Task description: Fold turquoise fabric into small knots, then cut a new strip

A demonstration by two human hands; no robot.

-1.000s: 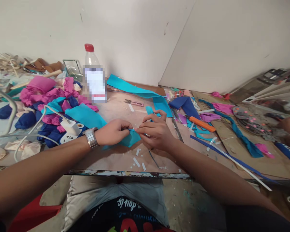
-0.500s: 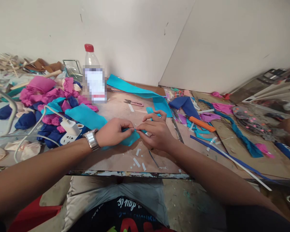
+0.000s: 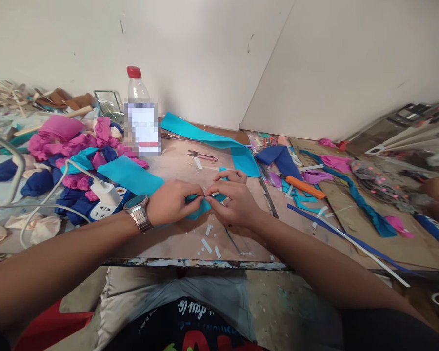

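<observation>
A turquoise cloth strip runs from the pile at left to beneath my hands, over the brown work board. My left hand, with a metal watch at its wrist, pinches the strip's edge between thumb and forefinger. Against it, my right hand pinches the same cloth, the fingertips of both hands nearly touching. Whatever fine thing may lie between the fingertips is too small to tell. Behind the hands lie pink thread snips and a second turquoise strip.
At left are a heap of pink and blue cloth puffs, a power strip with a white plug, and a red-capped bottle behind a blurred phone. An orange-handled cutter and a white stick lie at right.
My right hand's raised fingers have lowered and curled in, while its thumb and forefinger stay at the cloth. My left hand has hardly moved.
</observation>
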